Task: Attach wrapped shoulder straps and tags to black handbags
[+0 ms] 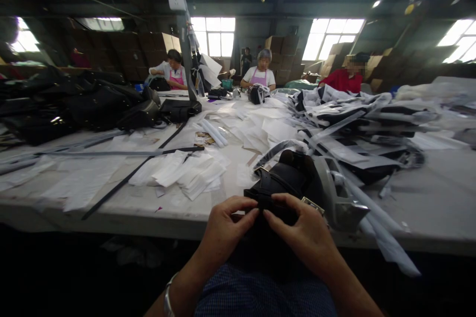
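A black leather-look bag (284, 178) with gold-coloured metal fittings rests at the table's front edge, close to my body. My left hand (232, 220) pinches a dark strap-like piece of it between thumb and forefinger. From the other side, my right hand (299, 223) holds the same piece in a similar pinch, its fingertips close to the left ones. A gold-coloured buckle (312, 204) shows just beyond the right knuckles. Dark material below the fingertips is too shadowed to make out. Right of the bag stands a grey moulded object (334, 203), its kind unclear.
White paper sheets (189, 176) and long dark strips (122, 190) lie on the white table (178, 215). Black bags (100, 104) are piled at left, and wrapped black-and-white pieces (357, 124) at right. Several people sit across the table. A post (184, 44) rises behind.
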Demonstrator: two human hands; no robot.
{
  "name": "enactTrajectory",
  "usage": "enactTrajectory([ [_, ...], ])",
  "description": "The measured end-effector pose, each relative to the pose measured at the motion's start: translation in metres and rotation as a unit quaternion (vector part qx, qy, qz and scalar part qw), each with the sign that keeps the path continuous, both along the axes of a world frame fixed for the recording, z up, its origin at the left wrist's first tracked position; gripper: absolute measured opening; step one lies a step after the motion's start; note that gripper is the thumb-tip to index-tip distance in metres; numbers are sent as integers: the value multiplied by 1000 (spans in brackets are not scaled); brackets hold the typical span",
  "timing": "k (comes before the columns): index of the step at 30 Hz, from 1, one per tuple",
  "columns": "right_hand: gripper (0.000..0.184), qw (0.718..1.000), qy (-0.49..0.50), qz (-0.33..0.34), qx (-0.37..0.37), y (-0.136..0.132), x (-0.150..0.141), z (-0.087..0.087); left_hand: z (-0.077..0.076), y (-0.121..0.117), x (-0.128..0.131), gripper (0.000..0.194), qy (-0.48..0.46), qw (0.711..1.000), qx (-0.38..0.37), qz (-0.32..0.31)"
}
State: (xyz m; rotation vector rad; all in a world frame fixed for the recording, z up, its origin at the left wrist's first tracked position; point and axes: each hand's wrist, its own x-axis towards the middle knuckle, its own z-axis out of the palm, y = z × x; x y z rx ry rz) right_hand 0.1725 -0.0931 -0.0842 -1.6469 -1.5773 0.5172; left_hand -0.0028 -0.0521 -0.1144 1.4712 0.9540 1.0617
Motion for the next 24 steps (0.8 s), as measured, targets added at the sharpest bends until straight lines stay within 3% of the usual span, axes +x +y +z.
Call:
enactTrajectory([
  [16, 25, 998, 13, -66, 1, -1, -10, -9, -11, 3, 9, 17, -23, 998, -65, -4],
  [24, 25, 997, 10, -76, 6, -3, -10, -18, -13, 3, 16, 13, -26, 998, -51, 0],
])
